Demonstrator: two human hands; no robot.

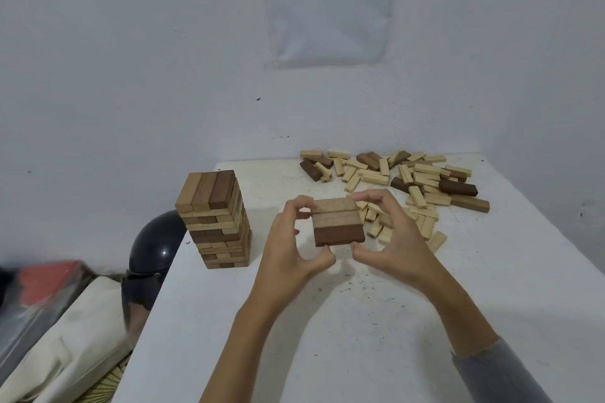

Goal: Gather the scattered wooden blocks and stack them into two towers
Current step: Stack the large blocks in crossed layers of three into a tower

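White surface (pixel 327 337) in white-walled corner. At centre, three-block layer (pixel 339 222) pinched at both ends: left grip (pixel 291 245) and right grip (pixel 389 239) curled round it, thumbs on near edge. Stacked tower (pixel 214 219) at 9 o'clock, apart. Loose blocks (pixel 425 170) scattered at 1 o'clock.

A white table (pixel 327 337) speckled with dark flecks fills a corner of pale walls (pixel 131 42), a printed sheet (pixel 330 10) hangs above its far edge, and a black helmet (pixel 154 249) and cream cloth (pixel 75 347) sit beside its left edge.
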